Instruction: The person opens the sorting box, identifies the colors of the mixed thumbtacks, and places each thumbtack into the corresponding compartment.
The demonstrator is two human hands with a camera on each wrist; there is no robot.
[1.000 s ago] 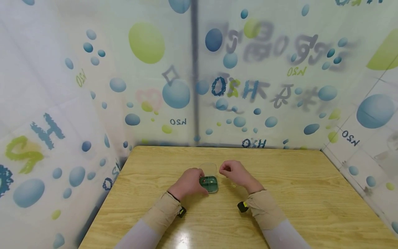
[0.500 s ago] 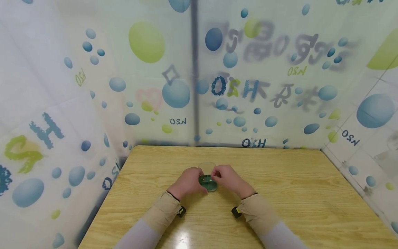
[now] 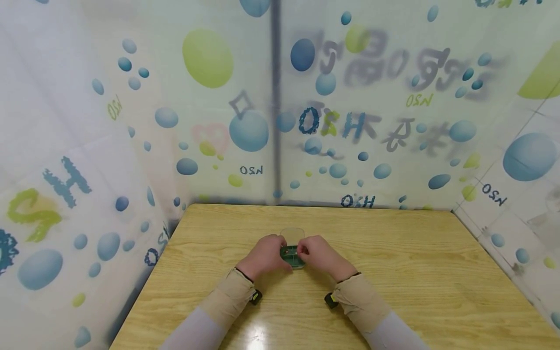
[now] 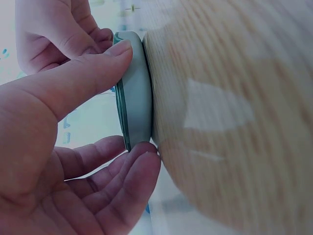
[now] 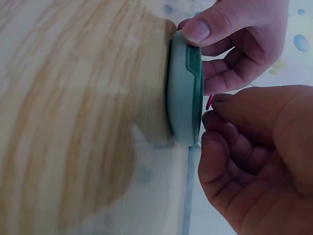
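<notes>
while left hand round case, right hand tight on sliver

The box looks like smooth plastic, its pale green sides softly satin. Just beyond the box, its lid is clear, smooth plastic. Beneath the box, the wood-grained surface has a glossy finish and throws back bright glare. On the near side of the box, the tan cuffs are creased and matt, over soft cloth sleeves. Behind the box, the matt curtain could be plastic or cloth.
</notes>
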